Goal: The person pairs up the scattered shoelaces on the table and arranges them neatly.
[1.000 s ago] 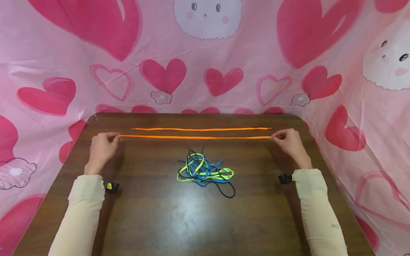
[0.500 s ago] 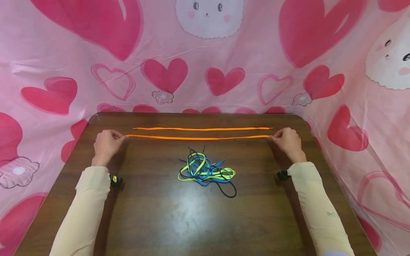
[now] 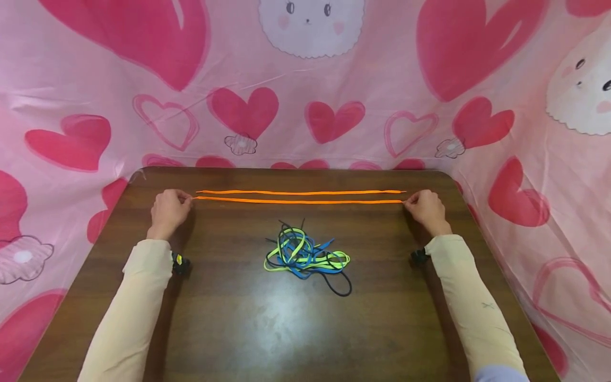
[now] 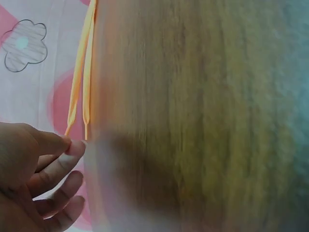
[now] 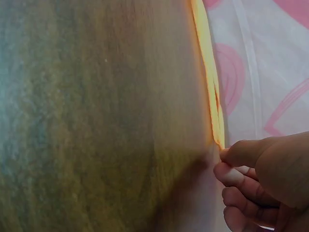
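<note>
Pinching the nearer flat orange fabric lace [image 3: 298, 201] at both tips — left hand [image 3: 169, 210], right hand [image 3: 427, 210] — best to lower evenly, taut.

The left hand [image 3: 169, 213] has slid inward and forward, bringing its end of the nearer orange shoelace [image 3: 298, 202] almost in line with the tip of the farther orange shoelace [image 3: 298, 193]. The nearer one, bowed half a second ago, now runs straighter and closer alongside.
</note>
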Demonstrator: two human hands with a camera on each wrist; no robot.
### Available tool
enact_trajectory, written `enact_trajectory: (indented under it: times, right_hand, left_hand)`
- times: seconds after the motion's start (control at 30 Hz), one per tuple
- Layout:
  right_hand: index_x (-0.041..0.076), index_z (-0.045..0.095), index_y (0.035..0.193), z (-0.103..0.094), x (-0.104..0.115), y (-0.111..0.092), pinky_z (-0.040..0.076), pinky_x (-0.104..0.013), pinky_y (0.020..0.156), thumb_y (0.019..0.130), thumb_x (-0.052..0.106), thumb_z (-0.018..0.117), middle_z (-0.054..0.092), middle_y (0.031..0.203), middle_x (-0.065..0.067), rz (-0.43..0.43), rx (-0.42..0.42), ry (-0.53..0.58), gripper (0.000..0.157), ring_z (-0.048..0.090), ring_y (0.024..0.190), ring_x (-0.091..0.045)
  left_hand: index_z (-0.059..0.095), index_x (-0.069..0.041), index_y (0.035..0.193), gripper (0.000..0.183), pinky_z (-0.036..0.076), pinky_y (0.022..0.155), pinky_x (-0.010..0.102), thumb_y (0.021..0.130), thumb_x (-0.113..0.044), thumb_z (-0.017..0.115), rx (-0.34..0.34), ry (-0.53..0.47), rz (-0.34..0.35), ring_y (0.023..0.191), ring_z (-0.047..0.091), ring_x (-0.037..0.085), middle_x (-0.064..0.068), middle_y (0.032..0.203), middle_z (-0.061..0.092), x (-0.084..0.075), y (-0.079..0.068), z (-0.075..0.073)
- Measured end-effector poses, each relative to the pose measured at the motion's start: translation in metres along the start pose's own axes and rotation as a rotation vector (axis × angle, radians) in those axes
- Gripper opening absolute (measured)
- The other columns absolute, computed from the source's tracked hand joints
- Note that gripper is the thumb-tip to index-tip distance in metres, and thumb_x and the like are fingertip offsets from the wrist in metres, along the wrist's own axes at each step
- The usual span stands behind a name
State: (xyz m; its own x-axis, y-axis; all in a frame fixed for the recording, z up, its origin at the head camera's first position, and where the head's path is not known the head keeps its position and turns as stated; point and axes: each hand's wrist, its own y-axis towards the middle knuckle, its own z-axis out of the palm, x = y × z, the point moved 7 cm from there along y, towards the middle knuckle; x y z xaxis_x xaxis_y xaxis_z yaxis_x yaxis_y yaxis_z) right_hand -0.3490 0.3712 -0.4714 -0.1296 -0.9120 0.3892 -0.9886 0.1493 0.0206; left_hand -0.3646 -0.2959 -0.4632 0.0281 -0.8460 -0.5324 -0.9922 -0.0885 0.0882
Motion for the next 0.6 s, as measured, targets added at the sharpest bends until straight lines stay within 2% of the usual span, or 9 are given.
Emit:
enact_trajectory:
  times: [0.27,0.6]
  right_hand:
    - [0.003,0.076,0.093,0.004,-0.005,0.008,0.050,-0.061,0.077,0.095,0.026,0.066,0.073,0.099,-0.022,0.004,0.017,0.005,0.025,0.066,0.091,-0.043]
    - [0.002,0.075,0.093,0.000,-0.008,0.015,0.050,-0.057,0.076,0.095,0.025,0.067,0.072,0.097,-0.021,0.031,0.014,0.019,0.024,0.065,0.088,-0.039]
  left_hand:
    - [0.071,0.004,0.099,0.025,0.049,0.076,0.062,0.094,-0.016,0.058,0.023,0.022,0.004,0.091,0.063,0.048,0.027,0.098,0.070,-0.003,0.005,0.006]
    - [0.070,0.006,0.099,0.026,0.049,0.077,0.062,0.094,-0.017,0.056,0.042,0.036,-0.014,0.092,0.063,0.048,0.029,0.100,0.069,-0.004,0.015,0.017]
